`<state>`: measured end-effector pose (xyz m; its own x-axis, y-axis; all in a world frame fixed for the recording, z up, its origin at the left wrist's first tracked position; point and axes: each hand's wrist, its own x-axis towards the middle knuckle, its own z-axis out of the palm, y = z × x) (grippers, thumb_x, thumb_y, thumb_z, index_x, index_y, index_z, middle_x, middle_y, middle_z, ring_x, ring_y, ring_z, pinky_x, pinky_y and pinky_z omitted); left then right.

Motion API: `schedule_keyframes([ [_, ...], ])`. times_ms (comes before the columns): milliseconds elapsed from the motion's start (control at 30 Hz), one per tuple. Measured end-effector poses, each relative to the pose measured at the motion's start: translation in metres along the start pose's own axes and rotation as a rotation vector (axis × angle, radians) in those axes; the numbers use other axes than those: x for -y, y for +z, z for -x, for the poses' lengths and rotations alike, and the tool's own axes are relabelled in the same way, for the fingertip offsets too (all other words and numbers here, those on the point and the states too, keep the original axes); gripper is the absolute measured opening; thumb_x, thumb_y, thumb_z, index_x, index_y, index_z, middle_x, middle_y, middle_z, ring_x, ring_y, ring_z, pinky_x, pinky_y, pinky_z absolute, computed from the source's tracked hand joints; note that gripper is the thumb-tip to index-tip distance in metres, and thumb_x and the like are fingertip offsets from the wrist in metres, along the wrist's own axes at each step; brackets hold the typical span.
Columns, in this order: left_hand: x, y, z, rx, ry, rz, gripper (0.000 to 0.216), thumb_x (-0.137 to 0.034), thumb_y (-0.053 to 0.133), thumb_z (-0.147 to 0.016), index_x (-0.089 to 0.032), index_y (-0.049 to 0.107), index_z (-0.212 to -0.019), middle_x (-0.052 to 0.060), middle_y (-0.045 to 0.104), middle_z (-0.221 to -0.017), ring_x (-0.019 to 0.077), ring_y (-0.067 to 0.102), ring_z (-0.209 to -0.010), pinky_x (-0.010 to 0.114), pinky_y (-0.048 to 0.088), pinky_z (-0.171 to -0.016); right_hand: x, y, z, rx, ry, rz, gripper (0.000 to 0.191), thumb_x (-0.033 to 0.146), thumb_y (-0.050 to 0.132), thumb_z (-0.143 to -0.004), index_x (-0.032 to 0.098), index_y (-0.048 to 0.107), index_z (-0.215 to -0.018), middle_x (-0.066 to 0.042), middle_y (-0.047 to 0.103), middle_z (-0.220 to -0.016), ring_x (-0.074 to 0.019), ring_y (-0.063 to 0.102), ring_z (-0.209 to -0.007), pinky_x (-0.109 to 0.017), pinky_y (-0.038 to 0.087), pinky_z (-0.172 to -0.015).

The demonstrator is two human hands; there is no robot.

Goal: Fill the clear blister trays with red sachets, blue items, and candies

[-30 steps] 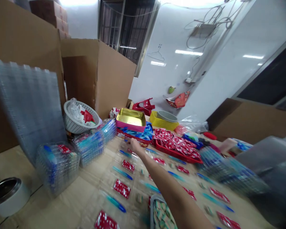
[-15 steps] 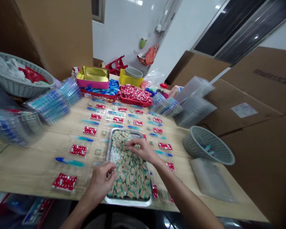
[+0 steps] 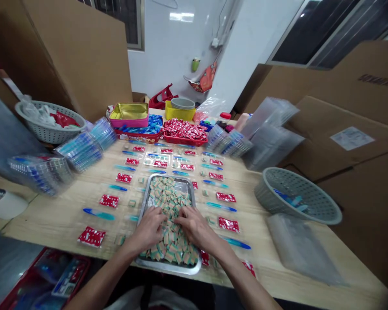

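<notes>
A metal tray [image 3: 194, 268] holds a heap of small tan-and-green square pieces [image 3: 173, 247]. Over the left side of the heap is my left hand [image 3: 151, 228], its fingers drawn together at the pieces. My right hand [image 3: 194, 224] is opposite it, fingers pinched low among the pieces. Whatever lies between the fingertips of either hand is hidden. Around the tray, clear plastic packs lie in rows, with red polka-dot packets [image 3: 109, 200], blue pen-like items [image 3: 98, 214] and tan-green squares [image 3: 132, 203] in them.
At the back are a red tray of red packets [image 3: 184, 130] and a pink tin [image 3: 129, 116] over blue items. Stacked clear packs [image 3: 80, 150] stand left. A grey basket [image 3: 297, 193] and plastic bags [image 3: 304, 249] are on the right. Cardboard boxes [image 3: 345, 129] border the table.
My right hand has come back toward me, down into the pieces. My left hand has moved forward and right, from the tray's left edge to over the heap. The camera view has shifted slightly.
</notes>
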<state>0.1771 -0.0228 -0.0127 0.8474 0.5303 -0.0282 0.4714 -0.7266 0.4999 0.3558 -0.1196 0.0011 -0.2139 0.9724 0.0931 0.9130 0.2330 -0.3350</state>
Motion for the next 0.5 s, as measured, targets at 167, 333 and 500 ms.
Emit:
schedule_keyframes([
  [167,0.001,0.001,-0.001,-0.031,-0.011,0.051,0.027,-0.001,0.045,-0.063,-0.017,0.06,-0.079,0.005,0.058,-0.087,0.0219,0.05,-0.09,0.033,0.04,-0.081,-0.005,-0.004,-0.004,0.025,-0.055,-0.029,0.02,0.0,0.049,-0.078,0.018,0.059,-0.079,-0.004,0.054,-0.089,-0.0178,0.044,-0.084,-0.031,0.034,-0.074],
  [333,0.002,-0.006,0.0,-0.038,-0.083,0.206,0.02,-0.002,0.045,-0.065,-0.017,0.057,-0.069,0.003,0.059,-0.076,0.0194,0.052,-0.082,0.03,0.039,-0.075,-0.006,-0.019,-0.005,0.091,-0.058,-0.16,0.018,0.001,0.051,-0.08,0.018,0.055,-0.073,-0.003,0.057,-0.082,-0.0178,0.046,-0.083,-0.03,0.034,-0.075],
  [500,0.006,-0.017,-0.003,0.039,-0.078,0.303,0.015,-0.006,0.051,-0.066,-0.015,0.062,-0.071,0.001,0.062,-0.069,0.0138,0.057,-0.067,0.022,0.04,-0.063,-0.006,-0.032,-0.014,0.239,-0.026,-0.255,0.012,0.007,0.058,-0.079,0.019,0.06,-0.077,0.0,0.061,-0.079,-0.0172,0.052,-0.086,-0.03,0.033,-0.081],
])
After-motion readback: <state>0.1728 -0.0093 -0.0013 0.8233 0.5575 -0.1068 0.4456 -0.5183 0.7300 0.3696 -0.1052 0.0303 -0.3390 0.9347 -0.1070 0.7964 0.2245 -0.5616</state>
